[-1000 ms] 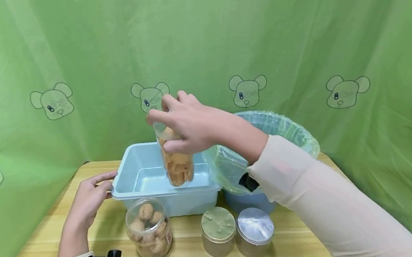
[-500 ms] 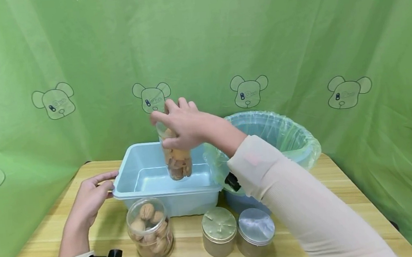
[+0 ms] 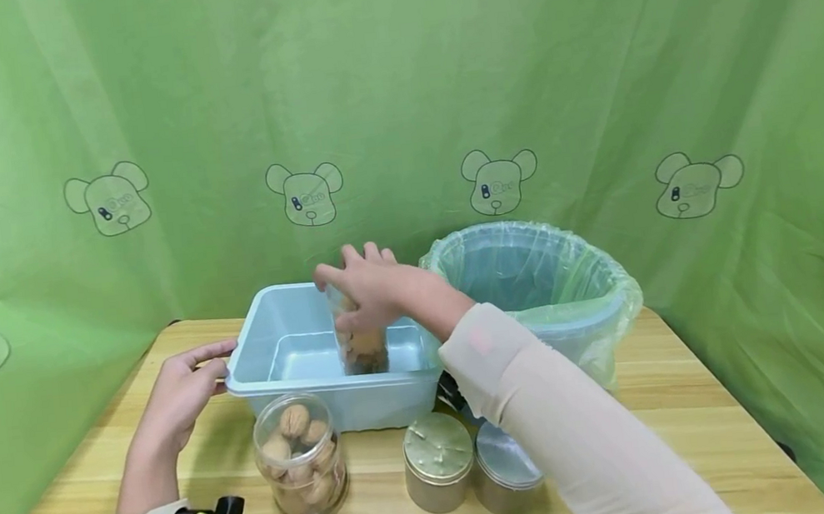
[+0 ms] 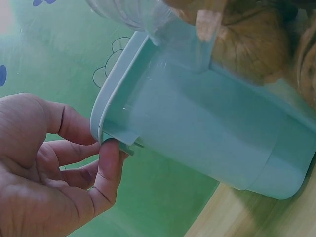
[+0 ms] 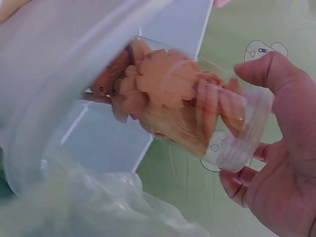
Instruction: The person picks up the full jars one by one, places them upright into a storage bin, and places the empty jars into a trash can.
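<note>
My right hand (image 3: 371,293) grips the mouth of a clear jar (image 3: 365,352) from above. In the right wrist view, thin orange-brown, flower-edged pieces (image 5: 168,81) resembling cookies fill the jar. The jar stands roughly upright inside the light blue basin (image 3: 367,406); the front rim hides its base, so I cannot tell whether it touches the floor. At the basin's left end, my left hand (image 3: 183,391) pinches the rim between thumb and fingers, as the left wrist view also shows.
An uncapped clear jar of walnuts (image 3: 302,469) stands before the basin. To its right are a gold-lidded jar (image 3: 438,459) and a silver-lidded jar (image 3: 505,465), partly behind my right sleeve. A blue bin with a green liner bag (image 3: 613,303) stands right of the basin.
My right hand has lowered the jar of orange-brown pieces into the basin, uncovering more of the lined bin. The left hand has kept its place on the rim.
</note>
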Motion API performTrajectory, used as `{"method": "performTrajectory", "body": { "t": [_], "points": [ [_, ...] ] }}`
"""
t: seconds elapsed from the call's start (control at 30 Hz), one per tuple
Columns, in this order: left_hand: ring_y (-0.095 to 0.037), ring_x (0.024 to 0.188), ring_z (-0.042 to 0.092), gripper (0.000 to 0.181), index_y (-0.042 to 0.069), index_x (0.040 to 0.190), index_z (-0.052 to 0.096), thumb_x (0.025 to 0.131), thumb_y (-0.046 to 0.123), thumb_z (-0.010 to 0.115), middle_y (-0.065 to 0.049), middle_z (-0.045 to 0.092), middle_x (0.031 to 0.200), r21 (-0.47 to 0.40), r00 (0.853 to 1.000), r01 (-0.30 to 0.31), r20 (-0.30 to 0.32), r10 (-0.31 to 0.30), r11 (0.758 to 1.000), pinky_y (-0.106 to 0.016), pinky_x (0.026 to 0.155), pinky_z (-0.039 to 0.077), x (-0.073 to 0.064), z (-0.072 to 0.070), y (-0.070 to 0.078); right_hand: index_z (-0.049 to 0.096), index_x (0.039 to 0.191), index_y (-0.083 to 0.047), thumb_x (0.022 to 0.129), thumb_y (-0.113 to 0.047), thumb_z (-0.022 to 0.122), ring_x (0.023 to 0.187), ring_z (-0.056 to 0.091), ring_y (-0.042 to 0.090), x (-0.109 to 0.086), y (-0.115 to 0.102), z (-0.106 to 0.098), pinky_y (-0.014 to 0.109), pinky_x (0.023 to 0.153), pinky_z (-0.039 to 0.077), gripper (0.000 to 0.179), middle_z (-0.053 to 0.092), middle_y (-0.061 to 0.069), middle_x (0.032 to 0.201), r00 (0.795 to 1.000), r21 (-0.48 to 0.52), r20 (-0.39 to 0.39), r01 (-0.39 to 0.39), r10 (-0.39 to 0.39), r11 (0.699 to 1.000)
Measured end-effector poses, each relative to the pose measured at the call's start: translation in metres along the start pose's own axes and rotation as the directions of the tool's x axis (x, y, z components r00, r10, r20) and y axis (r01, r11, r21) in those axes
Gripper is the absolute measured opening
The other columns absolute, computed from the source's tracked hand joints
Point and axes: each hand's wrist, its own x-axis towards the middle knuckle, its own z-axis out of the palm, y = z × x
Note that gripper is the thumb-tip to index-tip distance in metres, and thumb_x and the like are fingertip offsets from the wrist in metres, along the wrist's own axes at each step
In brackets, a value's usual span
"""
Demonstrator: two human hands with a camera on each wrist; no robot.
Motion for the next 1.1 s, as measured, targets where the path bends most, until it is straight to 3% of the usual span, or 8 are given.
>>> {"method": "performTrajectory", "body": {
  "t": [0.47, 0.97, 1.1],
  "points": [
    [-0.004, 0.093, 0.066, 0.046, -0.011, 0.143, 0.051, 0.101, 0.007, 0.047, -0.030, 0.055, 0.142, -0.024, 1.000, -0.012, 0.005, 0.012, 1.000, -0.023, 0.082, 0.058, 0.000, 0.001, -0.001, 0.048, 0.140, -0.030, 0.086, -0.047, 0.079, 0.107, 0.043, 0.024, -0.001, -0.010, 0.026, 0.037, 0.087, 0.043, 0.064, 0.047, 0.004, 0.122, 0.996, 0.079, 0.087, 0.020, -0.027, 0.997],
    [-0.010, 0.103, 0.064, 0.049, -0.005, 0.147, 0.050, 0.100, 0.009, 0.048, -0.025, 0.051, 0.149, 0.019, 1.000, 0.009, 0.005, -0.009, 1.000, -0.023, 0.084, 0.056, 0.001, 0.000, 0.000, 0.049, 0.142, -0.030, 0.088, -0.045, 0.079, 0.110, 0.044, 0.023, -0.002, -0.011, 0.035, 0.044, 0.106, 0.036, 0.064, 0.049, 0.003, 0.127, 0.999, 0.040, 0.039, 0.031, -0.032, 0.999],
    [-0.013, 0.105, 0.064, 0.049, -0.006, 0.147, 0.050, 0.100, 0.008, 0.048, -0.025, 0.050, 0.149, 0.015, 1.000, 0.008, 0.003, -0.008, 1.000, -0.022, 0.084, 0.056, 0.001, 0.000, -0.001, 0.047, 0.147, -0.031, 0.090, -0.044, 0.077, 0.118, 0.045, 0.027, -0.005, -0.013, 0.034, 0.048, 0.111, 0.035, 0.066, 0.050, 0.005, 0.135, 0.999, 0.012, 0.035, 0.035, -0.035, 0.999]
  ]
}}
